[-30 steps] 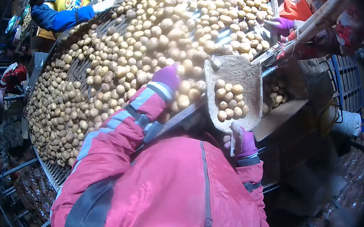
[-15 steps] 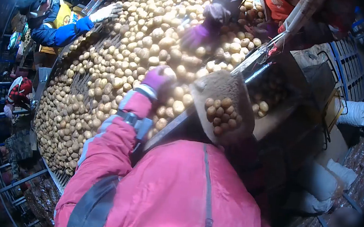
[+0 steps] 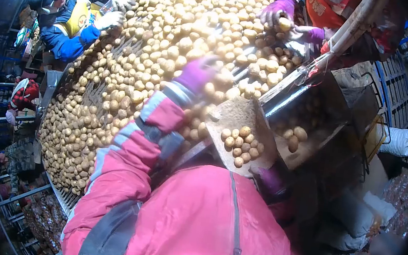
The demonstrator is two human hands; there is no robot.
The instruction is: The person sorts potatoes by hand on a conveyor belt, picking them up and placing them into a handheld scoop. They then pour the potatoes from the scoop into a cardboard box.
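My left hand (image 3: pixel 197 74), in a purple glove and smeared by motion, reaches over the potatoes (image 3: pixel 143 67) spread across a slatted sorting surface. Its fingers point away from me, close over the pile. My right hand (image 3: pixel 270 179), also in a purple glove, is dim and partly hidden at the lower right edge of a tan tray-like sheet (image 3: pixel 238 112). Several small potatoes (image 3: pixel 242 146) lie on that sheet. I cannot tell whether the right hand's fingers grip its edge.
Across the pile, a co-worker's purple-gloved hand (image 3: pixel 277 14) holds a potato. At the left, another co-worker in blue (image 3: pixel 70 42) has white-gloved hands (image 3: pixel 110 20) at the pile's edge. A metal rail (image 3: pixel 288 97) and a dark bin with potatoes (image 3: pixel 296 134) are at the right.
My left hand has moved forward and right. The tan sheet and its potatoes have shifted, and my right hand now shows beside it. The far co-worker's hand has drawn back right, now with a potato.
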